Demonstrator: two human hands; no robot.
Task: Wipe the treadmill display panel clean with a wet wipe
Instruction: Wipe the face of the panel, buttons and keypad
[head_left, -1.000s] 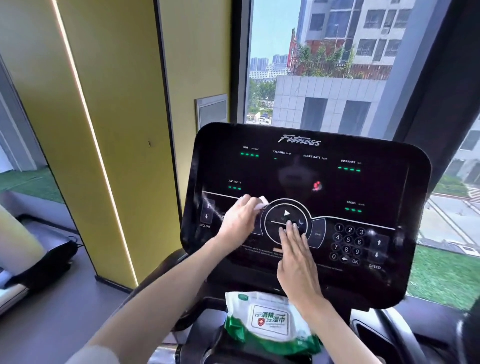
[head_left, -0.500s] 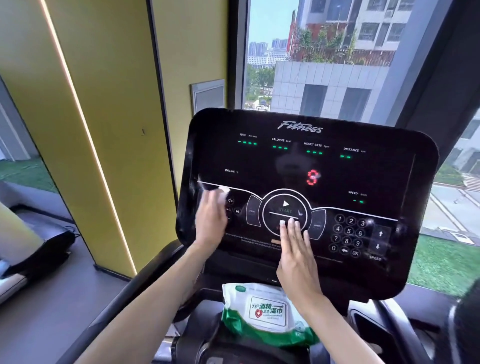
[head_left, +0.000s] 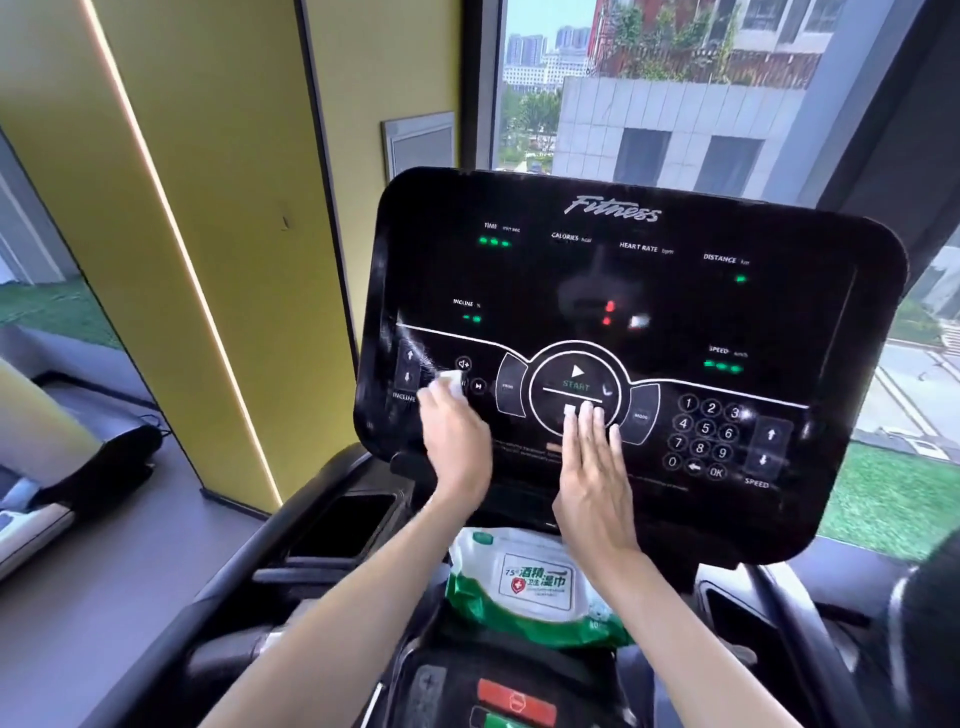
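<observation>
Streaks of wet show only at the lower-left of the glossy black treadmill display panel (head_left: 675, 306), where the left hand (head_left: 457, 441) presses a crumpled white wet wipe (head_left: 453, 382). The right hand (head_left: 592, 483) rests flat and open below START. Most of the panel looks unwiped.

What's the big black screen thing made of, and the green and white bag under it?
The display panel looks like glossy black plastic or glass: it mirrors light and shows wet streaks. The wipes pack seems to be soft, shiny plastic film, since it crinkles and gleams.
</observation>
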